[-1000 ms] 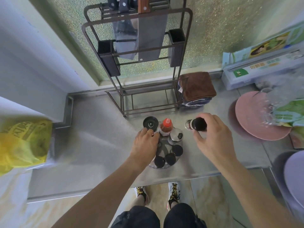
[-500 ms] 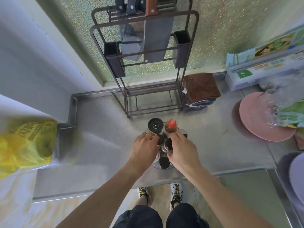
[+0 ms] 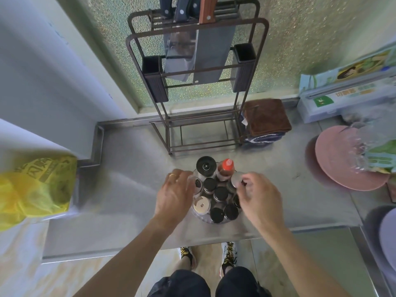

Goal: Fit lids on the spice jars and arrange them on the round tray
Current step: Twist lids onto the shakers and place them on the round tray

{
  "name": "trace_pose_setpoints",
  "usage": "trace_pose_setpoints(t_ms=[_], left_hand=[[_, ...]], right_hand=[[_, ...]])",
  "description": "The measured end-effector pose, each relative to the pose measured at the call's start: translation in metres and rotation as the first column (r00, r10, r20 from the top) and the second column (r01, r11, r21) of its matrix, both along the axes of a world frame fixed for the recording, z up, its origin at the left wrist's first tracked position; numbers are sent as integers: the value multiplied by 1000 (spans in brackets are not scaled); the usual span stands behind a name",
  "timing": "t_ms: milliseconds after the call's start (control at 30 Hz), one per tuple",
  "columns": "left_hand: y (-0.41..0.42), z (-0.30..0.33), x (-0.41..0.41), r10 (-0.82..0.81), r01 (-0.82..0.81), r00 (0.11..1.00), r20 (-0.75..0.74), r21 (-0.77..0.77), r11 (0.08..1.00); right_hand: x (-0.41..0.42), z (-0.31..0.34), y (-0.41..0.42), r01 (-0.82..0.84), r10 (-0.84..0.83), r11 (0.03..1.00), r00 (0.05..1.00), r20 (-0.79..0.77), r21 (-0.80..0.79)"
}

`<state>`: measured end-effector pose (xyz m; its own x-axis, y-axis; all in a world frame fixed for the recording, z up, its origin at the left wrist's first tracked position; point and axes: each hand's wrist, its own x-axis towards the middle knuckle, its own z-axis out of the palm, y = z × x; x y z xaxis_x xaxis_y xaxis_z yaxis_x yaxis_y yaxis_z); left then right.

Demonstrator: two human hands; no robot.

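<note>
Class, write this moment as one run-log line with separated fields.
stage: arranging | left hand: at round tray edge | right hand: by silver-lidded jar | jars: lidded, on tray

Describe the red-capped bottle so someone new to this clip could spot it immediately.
Start at the dark metal knife rack at the back of the steel counter. Just in front sits the round tray crowded with jars. On its far edge stands the red-capped bottle, the only red, pointed top among flat black and silver lids.
</note>
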<state>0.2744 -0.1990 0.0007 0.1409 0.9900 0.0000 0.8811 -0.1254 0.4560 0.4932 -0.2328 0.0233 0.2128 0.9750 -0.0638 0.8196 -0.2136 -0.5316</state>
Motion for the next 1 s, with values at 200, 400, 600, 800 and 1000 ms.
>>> trace_pose_setpoints(t_ms=[200, 400, 600, 800, 1000], left_hand=[[-4, -39, -23, 176, -192, 981, -79, -319, 928], [-8, -80, -23, 275, -203, 961, 23, -615, 762], [-8, -91, -6, 355, -240, 931, 83, -592, 769], [-4, -92, -12, 366, -236, 922, 125, -566, 790], [2, -79, -52, 385, -273, 916, 112, -530, 803]], right_hand=[[44, -53, -2, 217, -280, 884, 955, -98, -415], [33, -83, 4, 92, -269, 806, 937, -223, -585], [26, -86, 8, 77, -212, 836, 958, -191, -544], [20, -88, 8, 43, -164, 854, 968, -190, -518], [-12, -94, 14, 15, -161, 875, 952, -262, -483]])
